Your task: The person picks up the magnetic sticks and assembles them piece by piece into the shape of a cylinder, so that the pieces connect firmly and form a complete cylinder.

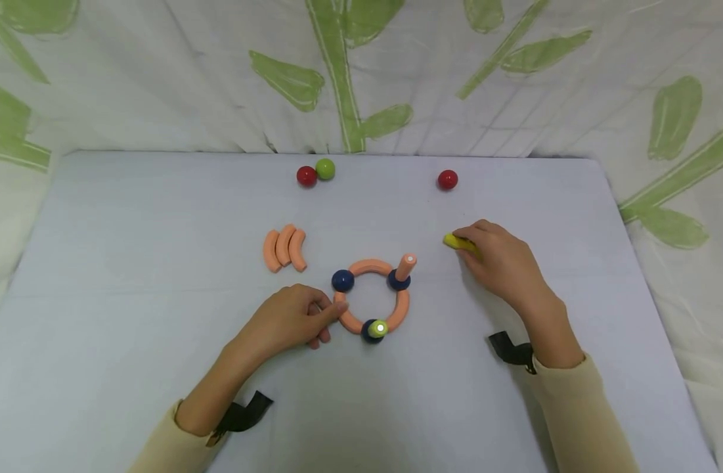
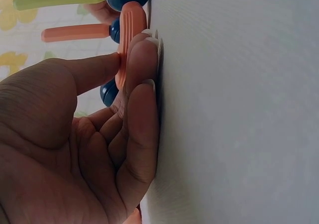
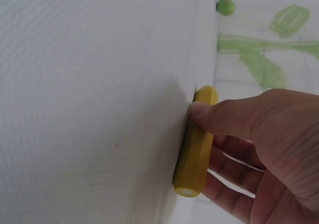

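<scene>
Three orange curved pieces and three dark blue balls form a ring on the table. My left hand (image 1: pixel 290 318) pinches the ring's left orange curved piece (image 2: pixel 130 25) between thumb and fingers, its fingers low against the tabletop. One blue ball (image 1: pixel 343 280) at the upper left is bare. From the right ball rises an orange rod (image 1: pixel 405 268), and a light green rod (image 1: pixel 377 328) stands on the nearest ball. Right of the ring, my right hand (image 1: pixel 505 263) grips a yellow rod (image 3: pixel 195 154) by its side; the rod lies along the tabletop.
Three loose orange curved pieces (image 1: pixel 283 246) lie side by side left of the ring. Toward the back edge sit a red ball (image 1: pixel 306 176) touching a green ball (image 1: pixel 325 169), and another red ball (image 1: pixel 448 179) farther right. A leaf-patterned curtain (image 1: pixel 207 79) hangs behind the white table (image 1: pixel 131 328).
</scene>
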`<state>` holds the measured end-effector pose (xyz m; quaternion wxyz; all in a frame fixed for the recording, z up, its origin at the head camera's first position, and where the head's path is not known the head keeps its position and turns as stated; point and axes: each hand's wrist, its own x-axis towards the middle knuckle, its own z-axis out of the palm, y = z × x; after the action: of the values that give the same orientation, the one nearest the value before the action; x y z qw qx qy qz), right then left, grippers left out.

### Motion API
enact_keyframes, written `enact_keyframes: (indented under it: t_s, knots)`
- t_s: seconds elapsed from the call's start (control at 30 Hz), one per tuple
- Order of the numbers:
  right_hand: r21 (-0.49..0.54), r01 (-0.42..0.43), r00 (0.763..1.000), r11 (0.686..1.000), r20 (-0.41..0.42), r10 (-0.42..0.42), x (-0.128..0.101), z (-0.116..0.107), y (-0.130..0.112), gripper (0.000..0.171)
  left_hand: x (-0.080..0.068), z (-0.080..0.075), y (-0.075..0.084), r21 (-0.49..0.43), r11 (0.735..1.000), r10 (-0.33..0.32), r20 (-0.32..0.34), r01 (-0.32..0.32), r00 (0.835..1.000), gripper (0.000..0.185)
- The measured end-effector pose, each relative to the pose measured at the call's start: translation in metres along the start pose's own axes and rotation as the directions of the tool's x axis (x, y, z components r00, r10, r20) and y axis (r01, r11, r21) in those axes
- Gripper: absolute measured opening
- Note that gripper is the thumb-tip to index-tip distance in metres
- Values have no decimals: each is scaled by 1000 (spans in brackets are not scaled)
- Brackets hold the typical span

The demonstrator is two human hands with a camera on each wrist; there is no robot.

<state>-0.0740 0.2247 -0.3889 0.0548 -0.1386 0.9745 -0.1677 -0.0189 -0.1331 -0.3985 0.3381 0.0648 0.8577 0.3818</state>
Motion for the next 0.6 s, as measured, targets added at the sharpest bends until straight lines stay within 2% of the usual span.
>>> enact_keyframes:
  t_s: [0.17,0.37,0.5,0.6]
  knots:
    - [-28,-26,1000,999,15,27,-1,-3,-1,33,0,0,0,5,1000,-16,-3,16,1000,40]
    - [-29,-33,999,999,20,33,-3,-5,0,32,1,1,0,4,1000,1,-8,-1,1000,40]
    - [7,-16,999,1000,42,16,-5,-9,0,32,1,1,0,1,1000,0,-11,0,1000,40]
    - [70,2,997,998,71,-7,-8,-17,-4,31,0,0,-1,-2,1000,-2,-8,2,1000,40]
